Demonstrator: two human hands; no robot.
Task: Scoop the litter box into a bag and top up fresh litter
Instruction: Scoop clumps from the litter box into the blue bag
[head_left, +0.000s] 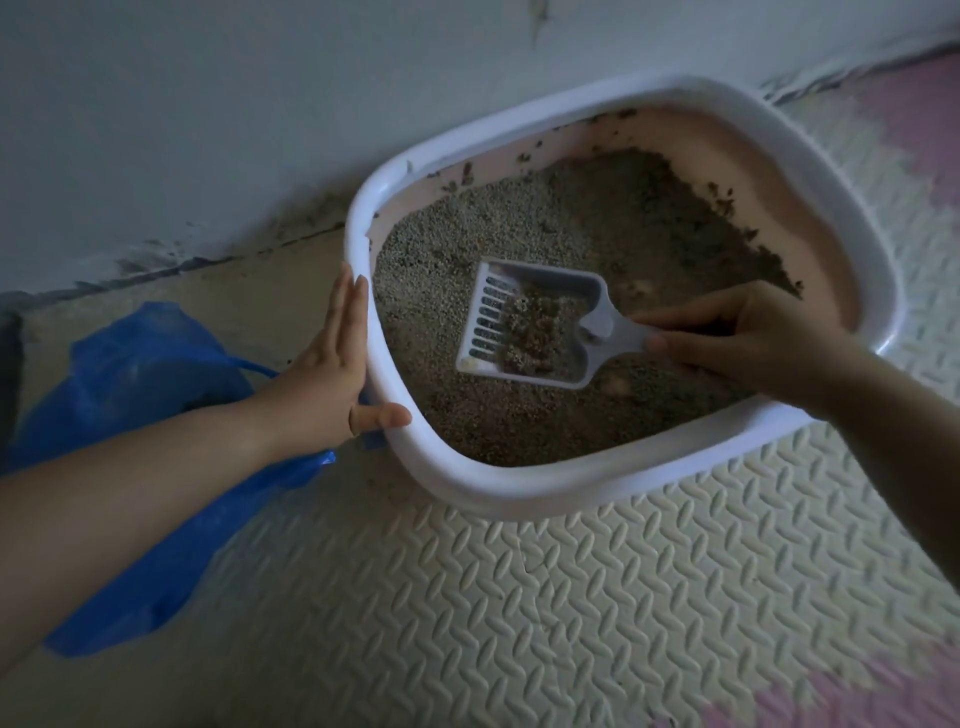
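We press our left hand (332, 374) flat against the outer wall of the white litter box (519, 499), thumb on its rim. Our right hand (737, 338) grips the handle of the slotted scoop (524, 322), which holds 1 clump (535, 332), probably soiled, over the grey litter (597, 223). A blue bag (145, 374) lies just beside the box, under our left arm.

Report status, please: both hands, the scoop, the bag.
Left hand flat against rim of litter box. Right hand grips scoop handle; scoop holds clumped litter. Blue bag left of box, partly under left forearm.
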